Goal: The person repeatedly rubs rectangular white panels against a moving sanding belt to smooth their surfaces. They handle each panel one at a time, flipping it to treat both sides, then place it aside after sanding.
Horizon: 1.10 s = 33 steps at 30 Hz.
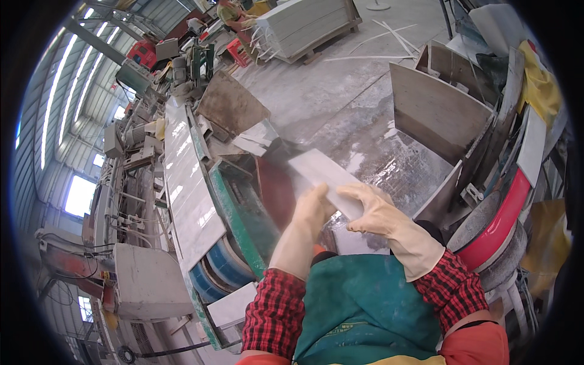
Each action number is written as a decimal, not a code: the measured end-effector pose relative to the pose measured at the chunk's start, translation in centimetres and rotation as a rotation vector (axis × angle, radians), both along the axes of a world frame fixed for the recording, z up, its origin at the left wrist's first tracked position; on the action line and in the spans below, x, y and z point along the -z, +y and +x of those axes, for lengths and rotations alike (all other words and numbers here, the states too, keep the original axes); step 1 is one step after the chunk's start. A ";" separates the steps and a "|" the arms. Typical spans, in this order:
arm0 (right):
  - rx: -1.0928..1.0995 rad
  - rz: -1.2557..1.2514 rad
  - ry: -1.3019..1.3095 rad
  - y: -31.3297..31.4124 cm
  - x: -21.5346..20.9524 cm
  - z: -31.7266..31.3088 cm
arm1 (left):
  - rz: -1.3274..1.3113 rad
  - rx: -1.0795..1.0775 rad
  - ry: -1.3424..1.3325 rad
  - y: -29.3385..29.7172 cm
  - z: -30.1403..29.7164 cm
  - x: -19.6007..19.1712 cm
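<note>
I hold a flat white slab (pixel 321 170), like a stone tile, tilted in front of my green apron. My left hand (pixel 311 208), in a cream rubber glove, grips its near left edge; most of its fingers are hidden. My right hand (pixel 376 212), gloved alike, clasps the near right edge, thumb and fingers curved around it. Left of the slab runs a green metal machine frame (pixel 234 204), beside a conveyor (pixel 190 182) bearing wet, shiny white slabs.
Blue rollers (pixel 222 274) sit at the conveyor's near end. On the right stand a red-rimmed wheel (pixel 496 225) and a grey panelled bin (pixel 432 109). Wet floor lies ahead. Farther off, a person (pixel 233 17) stands by a stack of pale slabs (pixel 307 27).
</note>
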State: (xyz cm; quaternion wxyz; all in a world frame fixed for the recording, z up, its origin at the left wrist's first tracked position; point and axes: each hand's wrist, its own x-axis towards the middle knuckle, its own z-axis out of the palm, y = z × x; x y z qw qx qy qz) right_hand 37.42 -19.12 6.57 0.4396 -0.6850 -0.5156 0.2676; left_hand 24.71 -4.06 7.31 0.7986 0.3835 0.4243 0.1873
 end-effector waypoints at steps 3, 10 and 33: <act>-0.062 0.089 -0.253 -0.8 -1.2 0.4 | 0.015 -0.019 -0.148 -0.4 -0.8 0.7; 0.118 0.364 0.009 0.6 -0.2 1.4 | 0.204 -0.292 -0.333 -0.3 -5.8 -1.2; 0.112 -0.007 0.243 2.2 2.0 -0.2 | 0.091 -1.365 -0.341 8.0 -37.5 8.3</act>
